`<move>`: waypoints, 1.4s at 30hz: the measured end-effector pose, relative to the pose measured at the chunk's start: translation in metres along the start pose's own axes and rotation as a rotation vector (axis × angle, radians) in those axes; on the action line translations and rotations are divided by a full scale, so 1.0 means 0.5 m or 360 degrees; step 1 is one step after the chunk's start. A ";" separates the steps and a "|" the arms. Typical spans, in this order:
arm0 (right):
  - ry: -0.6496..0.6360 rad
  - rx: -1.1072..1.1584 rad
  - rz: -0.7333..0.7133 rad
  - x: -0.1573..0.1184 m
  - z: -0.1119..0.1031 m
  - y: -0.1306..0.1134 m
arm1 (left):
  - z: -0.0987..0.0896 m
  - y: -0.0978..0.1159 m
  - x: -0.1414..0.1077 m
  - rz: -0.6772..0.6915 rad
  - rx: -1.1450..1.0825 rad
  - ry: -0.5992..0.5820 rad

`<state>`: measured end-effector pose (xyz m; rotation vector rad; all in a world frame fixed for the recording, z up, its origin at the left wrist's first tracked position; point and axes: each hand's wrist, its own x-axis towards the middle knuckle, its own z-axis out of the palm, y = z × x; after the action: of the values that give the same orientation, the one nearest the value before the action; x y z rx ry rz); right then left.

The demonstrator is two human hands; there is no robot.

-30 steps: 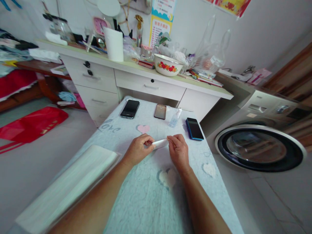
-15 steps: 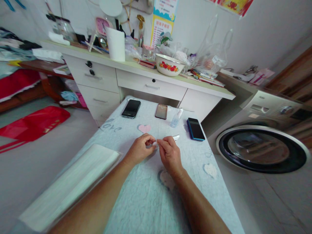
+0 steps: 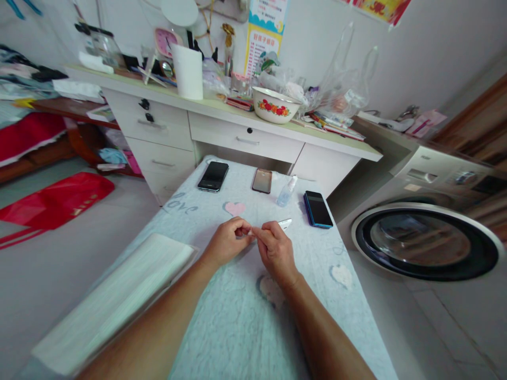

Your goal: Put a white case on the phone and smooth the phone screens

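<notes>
Over the middle of the cloth-covered table, my left hand [image 3: 228, 240] and my right hand [image 3: 274, 248] meet fingertip to fingertip. My left thumb and forefinger pinch a small white piece [image 3: 250, 231], soft-looking, mostly hidden by the fingers. The right fingers are closed and press against it; whether they grip it too is unclear. A flat white object [image 3: 285, 224] sticks out past my right knuckles; the rest of it is covered by that hand. Beyond the hands stand a clear spray bottle [image 3: 285, 192] and a brown-edged phone case [image 3: 262, 181].
A black phone [image 3: 214, 176] lies at the far left of the tablecloth [image 3: 222, 316], a blue-edged phone [image 3: 318, 209] at the right. A white packet [image 3: 119, 295] rests along the left edge. Behind is a cluttered desk [image 3: 237, 122]; a washing machine [image 3: 423, 211] stands right.
My fingertips have drawn slightly closer together, and less of the small white piece shows between them. Everything on the table stays in place.
</notes>
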<state>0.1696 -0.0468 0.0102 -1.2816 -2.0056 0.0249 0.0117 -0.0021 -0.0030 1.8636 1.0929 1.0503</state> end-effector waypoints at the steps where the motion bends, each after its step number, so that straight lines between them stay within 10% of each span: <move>1: 0.0023 -0.0010 0.0013 0.000 -0.002 0.006 | 0.000 0.001 0.000 -0.0012 0.0005 -0.0003; 42: 0.0095 -0.0035 0.0084 0.001 -0.009 0.026 | -0.008 0.010 0.001 -0.0059 0.0010 0.0061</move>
<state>0.1821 -0.0413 0.0085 -1.3337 -1.9260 -0.0106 0.0095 -0.0029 0.0029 1.8280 1.1500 1.0668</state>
